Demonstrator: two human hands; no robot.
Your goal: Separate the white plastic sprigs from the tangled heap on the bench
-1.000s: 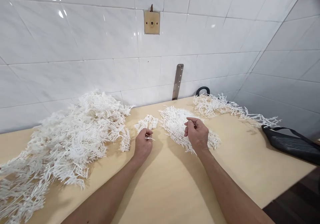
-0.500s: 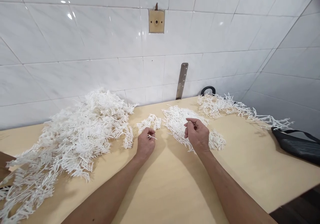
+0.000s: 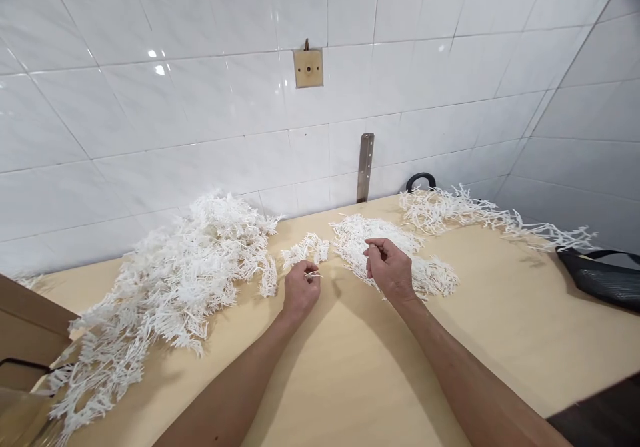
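Note:
My left hand (image 3: 301,292) is closed in a pinch on a small white branched sprig (image 3: 313,275), whose thin tips stick out past the fingers. Just beyond it lies a small cluster of white sprigs (image 3: 306,248). My right hand (image 3: 391,268) is held over the near part of a flat pile of loose white sprigs (image 3: 357,230). Its fingers are curled with the tips together, and I cannot make out what is between them. To the left rises a large tangled heap of white branched pieces (image 3: 190,274).
Longer white branched strands (image 3: 450,208) lie at the table's back right, near a black bag (image 3: 600,277). A metal strip (image 3: 365,167) leans on the tiled wall by the table's back edge. A brown box (image 3: 30,330) stands at the left.
The view has turned slightly left and up, so more of the box at the left shows. My right hand has shifted slightly left, towards my left hand, which keeps its pinch.

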